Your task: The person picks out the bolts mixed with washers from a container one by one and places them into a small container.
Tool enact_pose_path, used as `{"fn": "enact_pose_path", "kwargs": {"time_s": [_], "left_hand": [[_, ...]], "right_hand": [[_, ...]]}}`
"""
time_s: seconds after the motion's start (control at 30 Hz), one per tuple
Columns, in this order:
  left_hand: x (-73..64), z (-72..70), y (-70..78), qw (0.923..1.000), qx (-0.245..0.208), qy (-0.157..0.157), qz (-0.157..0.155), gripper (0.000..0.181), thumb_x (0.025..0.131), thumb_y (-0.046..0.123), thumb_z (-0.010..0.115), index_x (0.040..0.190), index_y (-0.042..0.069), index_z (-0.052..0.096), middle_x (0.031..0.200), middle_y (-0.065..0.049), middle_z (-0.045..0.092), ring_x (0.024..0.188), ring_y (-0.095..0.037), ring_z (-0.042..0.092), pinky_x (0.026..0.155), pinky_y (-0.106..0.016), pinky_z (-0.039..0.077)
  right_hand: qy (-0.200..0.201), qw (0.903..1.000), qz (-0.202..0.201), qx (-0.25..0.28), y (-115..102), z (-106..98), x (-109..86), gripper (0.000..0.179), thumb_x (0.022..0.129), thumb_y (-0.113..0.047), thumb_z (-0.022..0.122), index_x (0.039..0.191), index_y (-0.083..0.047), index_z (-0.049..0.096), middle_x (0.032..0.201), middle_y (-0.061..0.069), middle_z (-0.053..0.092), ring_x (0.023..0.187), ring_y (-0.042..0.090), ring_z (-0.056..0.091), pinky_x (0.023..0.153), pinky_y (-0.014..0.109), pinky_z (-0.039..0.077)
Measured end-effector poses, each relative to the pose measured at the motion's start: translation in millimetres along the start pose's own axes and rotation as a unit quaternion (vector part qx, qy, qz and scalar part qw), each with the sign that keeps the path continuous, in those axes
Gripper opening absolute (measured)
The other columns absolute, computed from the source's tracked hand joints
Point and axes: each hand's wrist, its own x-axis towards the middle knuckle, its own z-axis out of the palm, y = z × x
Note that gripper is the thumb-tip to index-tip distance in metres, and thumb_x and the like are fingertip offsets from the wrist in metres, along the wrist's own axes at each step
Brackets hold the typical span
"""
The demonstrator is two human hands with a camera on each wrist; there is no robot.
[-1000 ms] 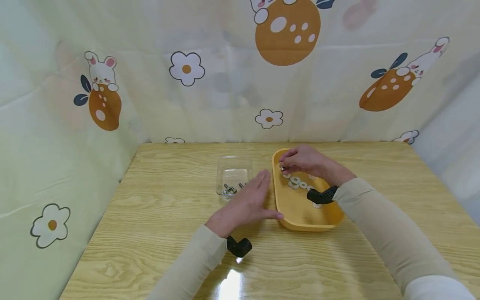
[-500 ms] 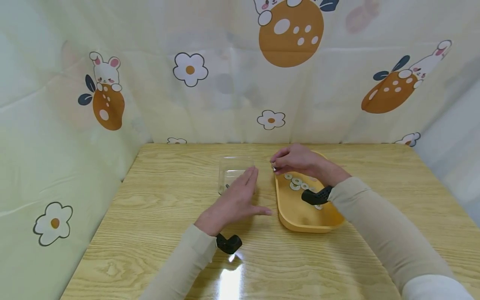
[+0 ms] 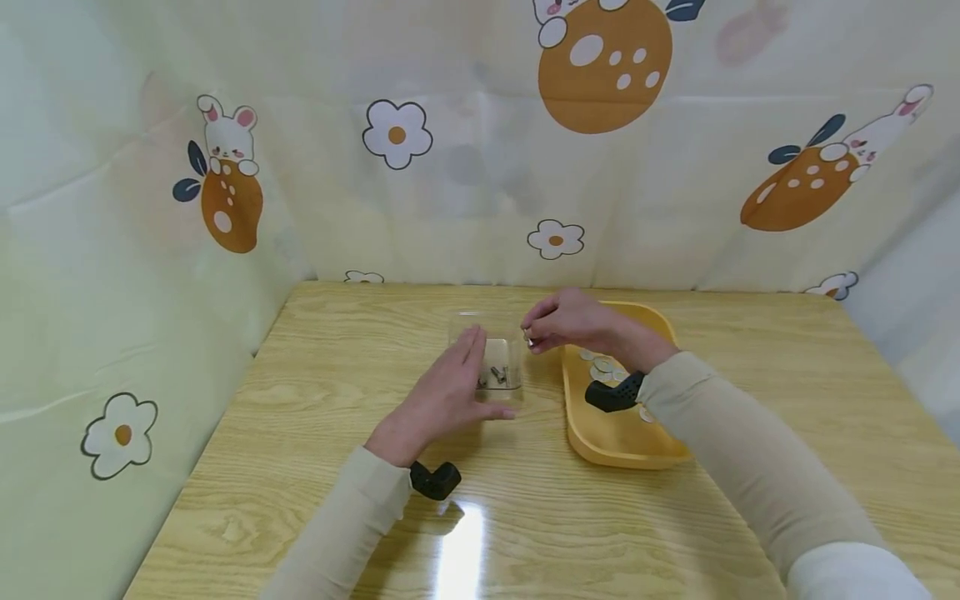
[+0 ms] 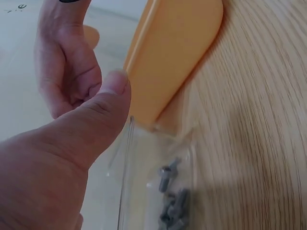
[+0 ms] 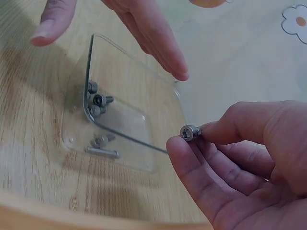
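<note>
Between thumb and fingers my right hand (image 3: pixel 573 323) pinches a hex socket screw (image 5: pixel 190 132), its round head facing the right wrist camera. That hand is just right of a clear plastic box (image 3: pixel 514 354), beyond the left rim of the yellow tray (image 3: pixel 572 417). Several metal screws (image 4: pixel 168 177) lie at the bottom of the box. With fingers straight and thumb spread, my left hand (image 3: pixel 442 396) is at the box's left side and covers part of it in the head view; whether it touches the box I cannot tell.
Several flat washers (image 3: pixel 602 368) lie in the yellow tray, partly hidden by the right hand and wrist camera. A patterned curtain (image 3: pixel 465 192) hangs behind the wooden table (image 3: pixel 540 533) and along its left side.
My right hand has lifted the screw out of the yellow tray and carried it left to the clear box. My left hand has left the tray's rim and moved left to the box's side.
</note>
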Motion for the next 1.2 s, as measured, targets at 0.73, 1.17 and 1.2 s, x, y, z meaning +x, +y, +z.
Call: {"fn": "enact_pose_path", "kwargs": {"time_s": [0.73, 1.17, 1.2], "left_hand": [[-4.9, -5.2, -28.2, 0.9970, 0.074, 0.021, -0.005, 0.086, 0.101, 0.043, 0.053, 0.154, -0.012, 0.013, 0.162, -0.029, 0.016, 0.151, -0.037, 0.021, 0.123, -0.044, 0.024], [-7.0, -2.8, -35.3, 0.9975, 0.070, 0.010, 0.003, 0.080, 0.103, 0.038, 0.051, 0.154, -0.010, 0.014, 0.162, -0.028, 0.018, 0.151, -0.036, 0.023, 0.122, -0.045, 0.028], [-6.9, -2.9, -35.2, 0.9977, 0.068, 0.008, 0.002, 0.080, 0.102, 0.039, 0.051, 0.155, -0.009, 0.014, 0.162, -0.028, 0.018, 0.151, -0.036, 0.023, 0.121, -0.045, 0.028]], "right_hand": [[0.005, 0.9920, 0.019, -0.125, -13, 53, 29.4, 0.023, 0.090, -0.004, 0.064, 0.109, 0.007, 0.068, 0.095, 0.013, 0.069, 0.076, 0.016, 0.071, 0.076, 0.031, 0.062], [0.018, 0.9593, 0.000, -0.282, -11, 73, 39.2, 0.015, 0.087, -0.003, 0.061, 0.095, 0.001, 0.073, 0.079, 0.005, 0.069, 0.067, 0.016, 0.068, 0.069, 0.031, 0.059], [0.017, 0.9564, 0.002, -0.292, -12, 73, 39.3, 0.014, 0.087, -0.004, 0.062, 0.094, 0.000, 0.073, 0.079, 0.006, 0.069, 0.068, 0.017, 0.068, 0.067, 0.030, 0.058]]}}
